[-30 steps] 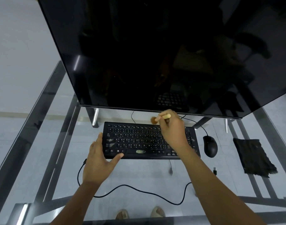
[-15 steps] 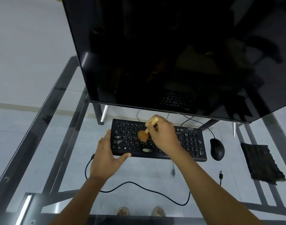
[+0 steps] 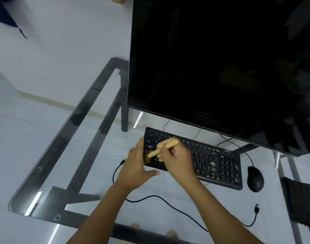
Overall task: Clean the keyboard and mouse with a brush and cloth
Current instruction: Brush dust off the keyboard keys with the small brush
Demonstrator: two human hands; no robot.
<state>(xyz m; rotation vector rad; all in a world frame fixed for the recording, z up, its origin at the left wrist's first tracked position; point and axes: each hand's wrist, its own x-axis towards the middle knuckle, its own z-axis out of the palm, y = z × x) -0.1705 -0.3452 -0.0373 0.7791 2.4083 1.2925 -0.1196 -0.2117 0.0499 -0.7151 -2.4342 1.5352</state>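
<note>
A black keyboard (image 3: 212, 159) lies on the glass desk under the monitor, with pale dust specks on some keys. My right hand (image 3: 177, 159) grips a brush (image 3: 162, 148) by its pale wooden handle, and the brown bristles touch the keyboard's near left corner. My left hand (image 3: 136, 166) rests flat against the keyboard's left end, fingers straight and thumb spread. A black mouse (image 3: 255, 178) sits just right of the keyboard. A dark cloth (image 3: 300, 199) lies at the right edge of the view.
A large dark monitor (image 3: 221, 67) overhangs the back of the keyboard. A loose black cable (image 3: 168, 203) loops over the glass desk (image 3: 66, 155) near me, ending in a USB plug (image 3: 256, 207). The desk's metal frame shows through the glass.
The brush swept from the keyboard's upper middle down and left to its near left corner. My view turned left. My left hand stayed at the keyboard's left end.
</note>
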